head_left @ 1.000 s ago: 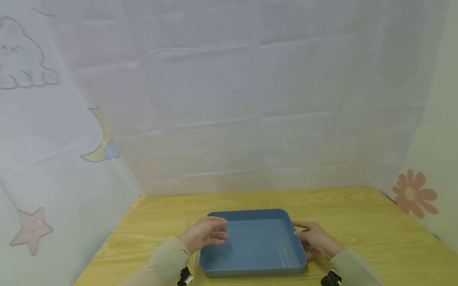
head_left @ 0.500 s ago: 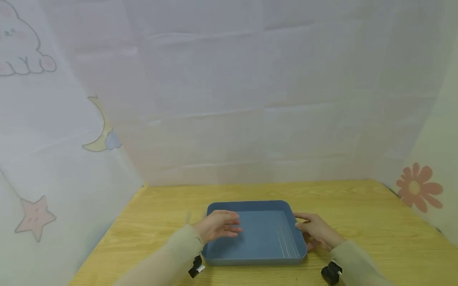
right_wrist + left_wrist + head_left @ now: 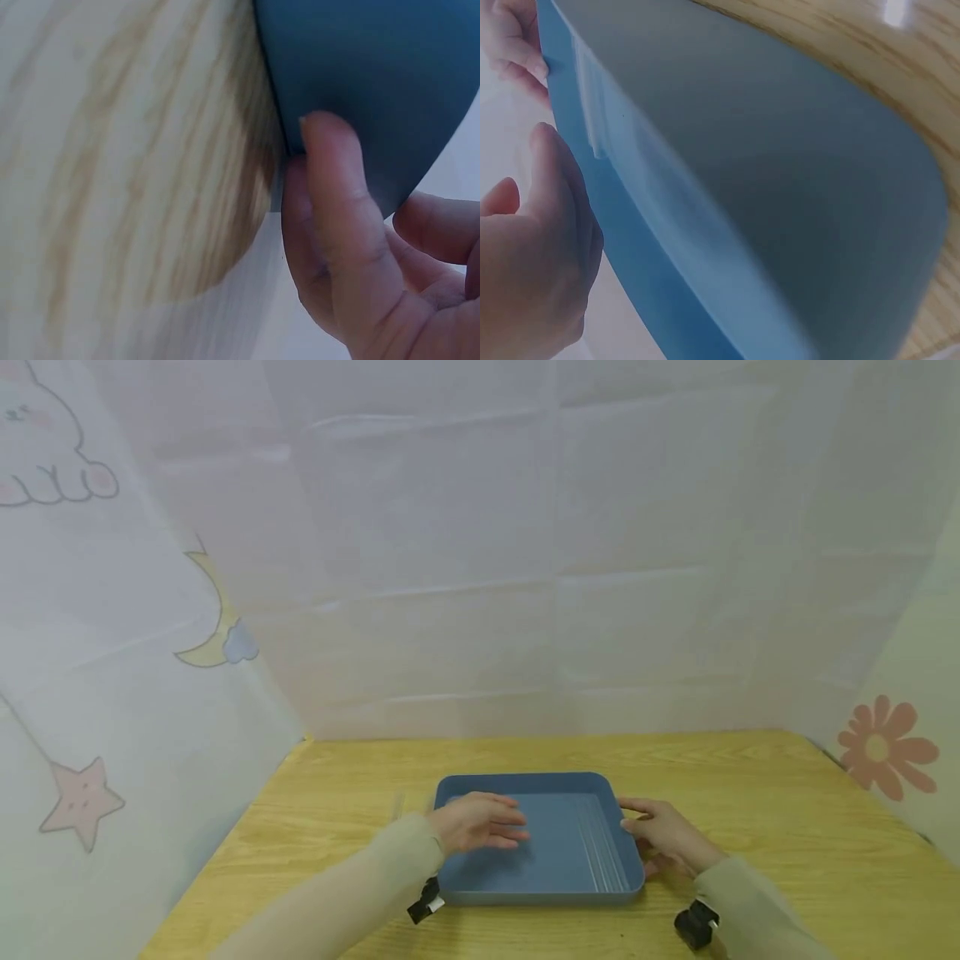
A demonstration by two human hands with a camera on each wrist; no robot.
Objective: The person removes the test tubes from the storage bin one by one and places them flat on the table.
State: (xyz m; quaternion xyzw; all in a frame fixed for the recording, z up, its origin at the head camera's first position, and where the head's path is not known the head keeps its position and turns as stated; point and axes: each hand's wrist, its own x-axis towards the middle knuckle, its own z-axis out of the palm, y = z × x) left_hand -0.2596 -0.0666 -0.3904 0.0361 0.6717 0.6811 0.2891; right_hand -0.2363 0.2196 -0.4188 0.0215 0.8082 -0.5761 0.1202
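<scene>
A shallow blue rectangular tray (image 3: 540,897) sits on the wooden table, seen in all three views. Thin clear strips or rods (image 3: 600,847) lie side by side inside it, along its right side. Over the tray's left half hovers my left hand (image 3: 480,822), fingers extended and holding nothing; the left wrist view puts this hand (image 3: 547,240) beyond the near wall. My right hand (image 3: 667,837) holds the tray's right side, thumb at the rim. In the right wrist view, fingers (image 3: 334,157) rest against the outer wall.
Something clear and thin (image 3: 396,806) lies on the wooden table (image 3: 337,777) left of the tray, partly hidden by the left forearm. A pale printed sheet (image 3: 450,610) stands behind the table and at both sides. Black wrist cameras (image 3: 696,925) hang beneath both sleeves.
My left hand has moved rightward from the tray's left edge to further over its inside. The right hand stays at the tray's right side. The head view has tilted slightly downward.
</scene>
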